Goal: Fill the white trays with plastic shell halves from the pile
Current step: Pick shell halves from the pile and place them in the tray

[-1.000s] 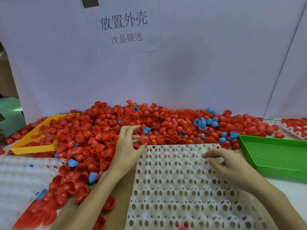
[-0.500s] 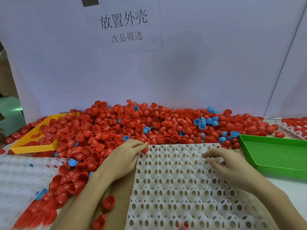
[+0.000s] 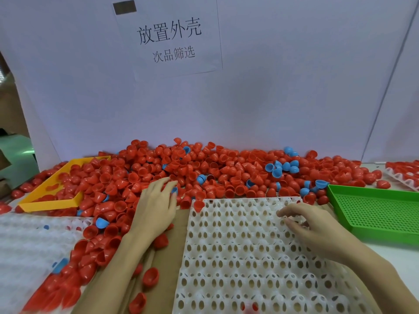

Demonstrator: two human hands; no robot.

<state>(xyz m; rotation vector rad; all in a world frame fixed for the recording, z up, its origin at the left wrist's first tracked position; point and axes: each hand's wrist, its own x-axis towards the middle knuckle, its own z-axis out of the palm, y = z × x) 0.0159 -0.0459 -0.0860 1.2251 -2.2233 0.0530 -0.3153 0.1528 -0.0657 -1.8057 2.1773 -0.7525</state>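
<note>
A: What did the sign [image 3: 169,39] say?
B: "放置外壳, 次品筛选". The left hand [image 3: 156,207] had gone back onto the pile [image 3: 226,171], fingers spread, holding nothing.
A: And the right hand [image 3: 315,227]?
B: It stayed on the white tray [image 3: 238,257], loosely curled, empty. One red shell [image 3: 199,205] sat at the tray's far-left corner.

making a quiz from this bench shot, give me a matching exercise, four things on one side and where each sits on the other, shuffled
Things:
1. yellow tray
2. green tray
3. left hand
4. right hand

Places:
A. resting on the white tray
B. far right, beside the white tray
C. far left, partly buried in red shells
D. on the edge of the shell pile

Pairs: 1-C, 2-B, 3-D, 4-A
</note>
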